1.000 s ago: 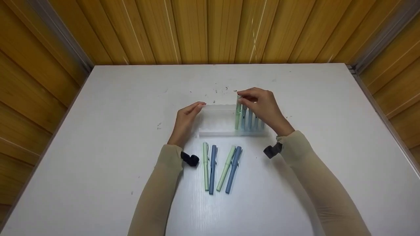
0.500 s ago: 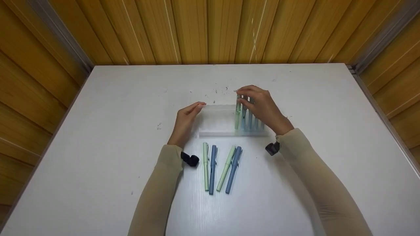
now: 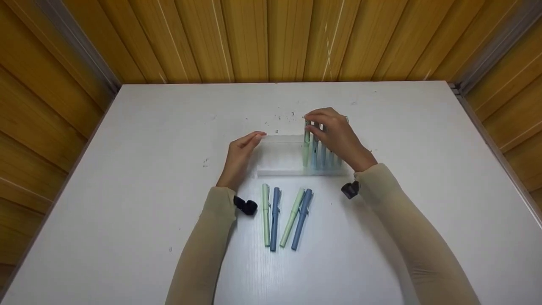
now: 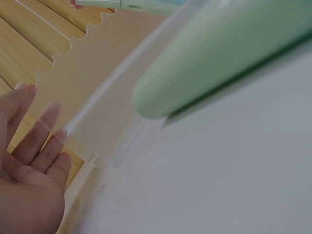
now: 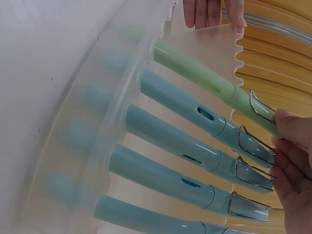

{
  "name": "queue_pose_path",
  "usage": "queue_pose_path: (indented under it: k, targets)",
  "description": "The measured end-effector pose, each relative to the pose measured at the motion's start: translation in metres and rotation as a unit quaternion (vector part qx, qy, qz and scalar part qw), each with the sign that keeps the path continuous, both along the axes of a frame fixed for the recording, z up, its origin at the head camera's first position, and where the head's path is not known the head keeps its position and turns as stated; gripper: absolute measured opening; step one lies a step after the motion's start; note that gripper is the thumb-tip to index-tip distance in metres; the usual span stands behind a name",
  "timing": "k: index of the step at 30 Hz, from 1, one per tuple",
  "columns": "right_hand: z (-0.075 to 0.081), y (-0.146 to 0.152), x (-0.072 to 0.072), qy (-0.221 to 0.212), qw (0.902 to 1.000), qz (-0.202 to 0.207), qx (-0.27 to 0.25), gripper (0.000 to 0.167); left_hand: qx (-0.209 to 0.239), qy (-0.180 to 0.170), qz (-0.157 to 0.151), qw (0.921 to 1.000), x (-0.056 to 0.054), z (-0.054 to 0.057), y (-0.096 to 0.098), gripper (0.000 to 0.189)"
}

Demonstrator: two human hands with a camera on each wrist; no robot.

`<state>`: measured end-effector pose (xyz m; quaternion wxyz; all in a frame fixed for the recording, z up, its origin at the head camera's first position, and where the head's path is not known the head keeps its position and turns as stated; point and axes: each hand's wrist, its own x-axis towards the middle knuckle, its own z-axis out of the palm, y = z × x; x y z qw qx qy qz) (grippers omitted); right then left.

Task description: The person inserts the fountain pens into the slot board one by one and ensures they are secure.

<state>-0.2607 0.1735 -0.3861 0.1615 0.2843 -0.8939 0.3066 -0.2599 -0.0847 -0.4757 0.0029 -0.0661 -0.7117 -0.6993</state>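
A frosted, see-through pen rack (image 3: 279, 173) with scalloped edges stands mid-table. My left hand (image 3: 240, 159) holds its left end, thumb at the scalloped edge and fingers behind the panel in the left wrist view. My right hand (image 3: 341, 137) pinches the clip end of a light green pen (image 5: 195, 70) between thumb and fingers. That pen stands in a rack slot, its lower tip showing through the frosted front. Beside it, several blue pens (image 5: 170, 139) stand in a row, clips up, under my right hand and partly hidden by it in the head view.
In front of the rack lie two light green pens, a left one (image 3: 266, 220) and a right one (image 3: 291, 220), each beside a blue pen (image 3: 275, 220). The right pair overlaps near the clips. Wood-patterned walls (image 3: 288, 42) border the white table (image 3: 148, 127).
My right hand has shifted slightly up and back, still on the green pen in its slot. My left hand, the rack and the loose pens have stayed put.
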Motion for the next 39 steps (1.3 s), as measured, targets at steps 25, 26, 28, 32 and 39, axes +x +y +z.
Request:
queue_pose_path:
  k: [25,26,28,32,39]
  targets:
    - [0.0032,-0.0013,-0.0036,-0.055,0.9977,-0.031,0.024,0.028,0.017,-0.003,0.005,0.9998,0.0007,0.0022,0.0010,0.039]
    - [0.0032,-0.0015,-0.0034,-0.055,0.9977,-0.032,0.025,0.029,0.018,-0.003,0.003,0.9998,0.0006,0.0020,0.0008,0.040]
    - [0.0025,-0.0017,-0.0033,-0.054,0.9977,-0.033,0.026,0.029,0.018,-0.003,0.000,0.9998,0.0004,0.0012,0.0003,0.042]
    - [0.0003,-0.0014,-0.0033,-0.036,0.9987,-0.026,0.024,0.031,0.023,-0.002,-0.006,0.9997,0.0005,0.0005,0.0004,0.044]
    - [-0.0021,0.0006,-0.0044,-0.007,0.9998,-0.016,0.007,0.032,0.018,0.001,-0.003,0.9998,0.0003,0.0013,0.0014,0.044]
